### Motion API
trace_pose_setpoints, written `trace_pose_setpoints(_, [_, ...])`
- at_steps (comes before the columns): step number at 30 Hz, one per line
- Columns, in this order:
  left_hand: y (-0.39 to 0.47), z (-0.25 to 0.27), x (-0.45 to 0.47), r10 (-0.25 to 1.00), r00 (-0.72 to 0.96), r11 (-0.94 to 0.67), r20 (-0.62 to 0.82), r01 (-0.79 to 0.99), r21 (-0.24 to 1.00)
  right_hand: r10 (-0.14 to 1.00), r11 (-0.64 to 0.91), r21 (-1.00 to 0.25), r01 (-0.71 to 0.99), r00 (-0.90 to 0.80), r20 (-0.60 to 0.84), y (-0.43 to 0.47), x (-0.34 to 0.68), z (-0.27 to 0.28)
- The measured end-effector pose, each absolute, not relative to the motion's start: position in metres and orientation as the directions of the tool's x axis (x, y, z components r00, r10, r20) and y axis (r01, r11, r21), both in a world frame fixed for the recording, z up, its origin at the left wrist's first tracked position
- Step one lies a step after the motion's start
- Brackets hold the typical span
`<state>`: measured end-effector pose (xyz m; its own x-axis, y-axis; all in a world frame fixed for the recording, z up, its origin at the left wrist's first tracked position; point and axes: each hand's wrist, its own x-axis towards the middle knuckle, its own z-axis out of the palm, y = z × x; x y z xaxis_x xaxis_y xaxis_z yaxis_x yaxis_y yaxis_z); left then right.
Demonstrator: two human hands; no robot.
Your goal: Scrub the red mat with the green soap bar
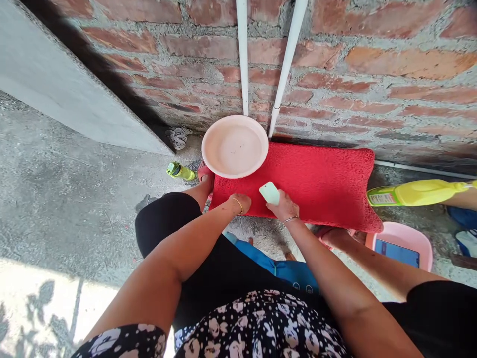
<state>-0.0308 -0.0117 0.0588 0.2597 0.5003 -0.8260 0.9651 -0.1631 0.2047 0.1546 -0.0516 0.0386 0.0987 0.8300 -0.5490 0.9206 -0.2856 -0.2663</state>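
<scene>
One left hand (243,204): near edge of mat (316,181) | gap | right hand (285,206): green block (269,192)

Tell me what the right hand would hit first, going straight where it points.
The right hand would likely meet the pale basin, though its height over the red mat is unclear.

red mat (316,184) spread out — pale green block (270,193) over its near part

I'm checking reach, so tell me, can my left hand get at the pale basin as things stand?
Probably yes: your left hand is at the near edge of the red mat, and nothing visible stands between it and the pale basin farther ahead.
</scene>
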Motion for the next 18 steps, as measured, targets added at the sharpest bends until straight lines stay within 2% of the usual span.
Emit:
trace_pose_setpoints(2, [-0.015,0.045,-0.037,0.483,0.204,-0.155,-0.852,0.977,0.146,0.831,-0.226,-0.253,0.941,0.050,-0.554,-0.048,0.148,0.038])
trace_pose_setpoints(4, [-0.015,0.036,-0.042,0.482,0.157,-0.138,-0.862,0.985,0.102,0.831,-0.230,-0.233,0.945,0.066,-0.552,-0.048,0.164,0.038])
trace_pose_setpoints(6, [-0.013,0.029,-0.044,0.491,0.138,-0.121,-0.860,0.989,0.089,0.816,-0.314,-0.204,0.927,0.154,-0.557,-0.050,0.192,0.038])
trace_pose_setpoints(9, [-0.008,0.019,-0.040,0.506,0.132,-0.104,-0.853,0.990,0.091,0.739,-0.522,-0.125,0.844,0.374,-0.560,-0.057,0.230,0.041])
trace_pose_setpoints(11, [-0.005,0.012,-0.034,0.504,0.113,-0.092,-0.856,0.993,0.077,0.702,-0.591,-0.095,0.801,0.452,-0.551,-0.065,0.234,0.045])
trace_pose_setpoints(13, [-0.004,0.007,-0.029,0.500,0.078,-0.073,-0.863,0.996,0.048,0.724,-0.562,-0.127,0.817,0.411,-0.554,-0.072,0.220,0.050])
trace_pose_setpoints(18, [-0.008,0.009,-0.025,0.540,0.008,-0.027,-0.842,1.000,-0.008,0.795,-0.320,-0.271,0.908,0.101,-0.598,-0.082,0.156,0.053])
